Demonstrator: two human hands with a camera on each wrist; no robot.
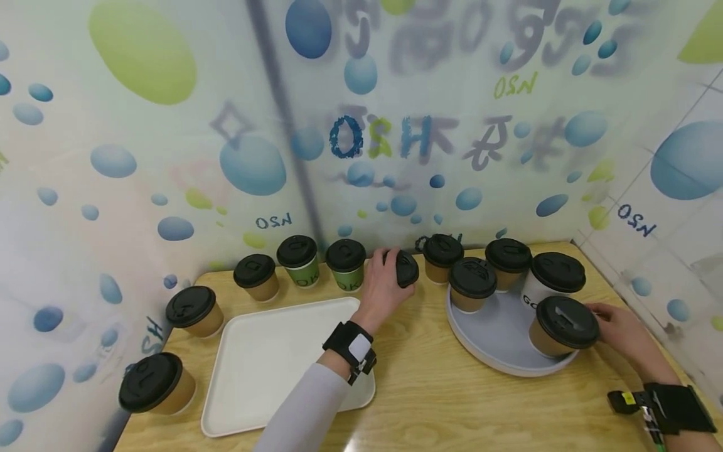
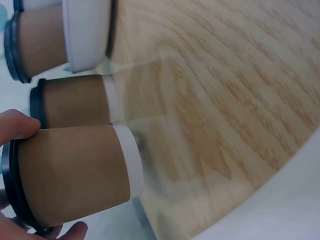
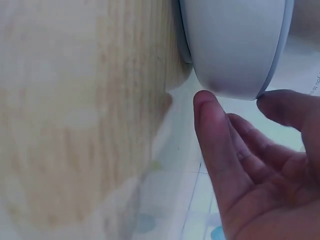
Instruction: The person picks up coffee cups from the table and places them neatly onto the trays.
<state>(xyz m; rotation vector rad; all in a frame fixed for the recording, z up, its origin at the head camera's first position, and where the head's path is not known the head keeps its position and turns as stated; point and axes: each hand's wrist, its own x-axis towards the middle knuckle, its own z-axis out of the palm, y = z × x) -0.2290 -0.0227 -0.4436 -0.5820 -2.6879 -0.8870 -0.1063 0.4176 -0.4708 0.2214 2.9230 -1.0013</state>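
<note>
My left hand (image 1: 381, 285) grips a lidded paper coffee cup (image 2: 75, 175) around its black lid, between the two groups of cups at the back of the table. This cup has a brown body and a white base, and leans slightly in the head view, its base close to the wood. My right hand (image 1: 624, 333) pinches the edge of a round grey tray (image 1: 491, 342), thumb (image 3: 280, 107) at the rim and a finger (image 3: 207, 115) against the outer side. On that tray stand a white cup (image 1: 556, 276) and several brown cups, one large brown cup (image 1: 562, 326) nearest the right hand.
A white rectangular tray (image 1: 271, 358) lies left of centre. Around it stand green cups (image 1: 347, 267) and brown cups (image 1: 194, 311), all black-lidded. Another brown cup (image 1: 442, 260) is behind the round tray. A patterned curtain (image 1: 361, 207) hangs along the table's back edge.
</note>
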